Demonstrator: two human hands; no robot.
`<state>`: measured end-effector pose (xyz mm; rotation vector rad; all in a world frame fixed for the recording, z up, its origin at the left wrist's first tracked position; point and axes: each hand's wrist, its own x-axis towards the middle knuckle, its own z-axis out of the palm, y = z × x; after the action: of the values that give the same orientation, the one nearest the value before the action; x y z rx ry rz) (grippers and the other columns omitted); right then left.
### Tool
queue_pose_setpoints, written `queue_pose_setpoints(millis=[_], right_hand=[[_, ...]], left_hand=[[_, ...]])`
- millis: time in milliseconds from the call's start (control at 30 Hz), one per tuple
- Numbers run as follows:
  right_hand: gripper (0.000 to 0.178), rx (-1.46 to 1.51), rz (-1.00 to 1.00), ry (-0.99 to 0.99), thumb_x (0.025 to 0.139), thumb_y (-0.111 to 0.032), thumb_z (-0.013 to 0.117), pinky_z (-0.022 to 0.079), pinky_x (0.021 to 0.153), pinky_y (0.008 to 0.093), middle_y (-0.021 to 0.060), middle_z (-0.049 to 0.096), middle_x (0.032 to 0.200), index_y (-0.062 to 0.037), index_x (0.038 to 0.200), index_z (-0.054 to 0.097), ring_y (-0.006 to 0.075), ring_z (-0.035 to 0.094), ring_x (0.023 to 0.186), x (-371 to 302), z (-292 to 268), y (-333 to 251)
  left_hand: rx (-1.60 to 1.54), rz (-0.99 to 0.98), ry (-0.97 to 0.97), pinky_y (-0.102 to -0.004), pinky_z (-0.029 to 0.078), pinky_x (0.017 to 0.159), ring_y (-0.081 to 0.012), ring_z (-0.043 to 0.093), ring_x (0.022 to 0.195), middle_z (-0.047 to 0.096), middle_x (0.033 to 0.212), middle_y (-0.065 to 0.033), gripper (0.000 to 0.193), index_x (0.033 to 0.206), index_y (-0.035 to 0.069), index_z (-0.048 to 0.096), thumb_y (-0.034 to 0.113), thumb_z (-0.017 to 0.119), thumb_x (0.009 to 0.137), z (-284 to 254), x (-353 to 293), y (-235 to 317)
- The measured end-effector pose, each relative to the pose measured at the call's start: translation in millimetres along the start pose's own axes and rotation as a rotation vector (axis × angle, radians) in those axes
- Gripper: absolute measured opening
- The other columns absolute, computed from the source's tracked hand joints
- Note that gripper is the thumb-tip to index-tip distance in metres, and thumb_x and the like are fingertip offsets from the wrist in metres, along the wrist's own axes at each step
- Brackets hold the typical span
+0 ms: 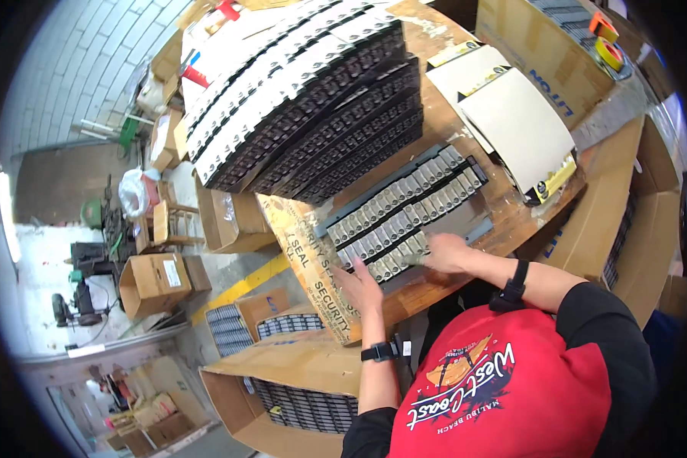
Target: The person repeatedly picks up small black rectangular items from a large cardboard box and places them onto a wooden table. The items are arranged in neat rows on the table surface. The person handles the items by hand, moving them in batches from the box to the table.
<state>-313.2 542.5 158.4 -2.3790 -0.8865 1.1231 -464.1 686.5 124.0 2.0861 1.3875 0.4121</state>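
Observation:
A grey tray [477, 230] lies on the wooden table in front of me, with rows of small clear-and-grey packs [404, 200] standing close together on it. My left hand [361, 288] rests against the left end of the nearest row, fingers stretched out. At the other end of that row is my right hand [446, 253], its fingers bent and closed around the last small packs [414, 248]. What lies right under the right fingertips is partly hidden. Dark strips run between the rows.
Behind the tray rises a tall stack of black-and-white boxes [343, 114]. Flat white-and-yellow cartons [519, 114] lie at the right. Open cardboard boxes [305, 366] of dark packs stand at the lower left, another [633, 206] at the right. Tape rolls [609, 53] sit at upper right.

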Motion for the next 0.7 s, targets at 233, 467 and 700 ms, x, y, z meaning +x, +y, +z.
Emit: queue_pose_setpoints(millis=[233, 467, 700], right_hand=[[0.067, -0.034, 0.041, 0.087, 0.075, -0.058, 0.057, 0.049, 0.081, 0.0418, 0.0217, 0.062, 0.103, 0.0028, 0.103, 0.061, 0.0344, 0.061, 0.096, 3.8, 13.0, -2.5], [0.024, -0.020, -0.141, 0.242, 0.067, -0.020, 0.058, 0.052, 0.067, 0.0422, 0.0179, 0.066, 0.081, -0.0005, 0.077, 0.068, 0.0337, 0.065, 0.079, -40.0, -9.9, 3.5], [0.023, 0.069, -0.069, 0.357, 0.070, -0.016, 0.057, 0.051, 0.068, 0.0436, 0.0195, 0.065, 0.081, -0.0008, 0.084, 0.066, 0.0357, 0.064, 0.078, -215.2, -148.6, 112.9]], left_hand=[[0.212, 0.189, -0.033, -0.0432, 0.019, 0.110, -0.0422, 0.024, 0.132, 0.021, 0.141, -0.0345, 0.090, 0.135, -0.016, 0.016, 0.044, 0.059, 0.083, 13.4, -10.9, 14.5], [-0.396, -0.109, 0.013, -0.0412, 0.030, 0.104, -0.0363, 0.043, 0.119, 0.036, 0.136, -0.0277, 0.062, 0.136, -0.009, 0.027, 0.032, 0.047, 0.093, -30.8, -33.6, 58.6], [-0.378, 0.421, -0.138, -0.0354, 0.044, 0.091, -0.0288, 0.056, 0.103, 0.055, 0.116, -0.0225, 0.038, 0.124, -0.009, 0.045, 0.010, 0.045, 0.090, -22.8, -23.5, 140.6]])
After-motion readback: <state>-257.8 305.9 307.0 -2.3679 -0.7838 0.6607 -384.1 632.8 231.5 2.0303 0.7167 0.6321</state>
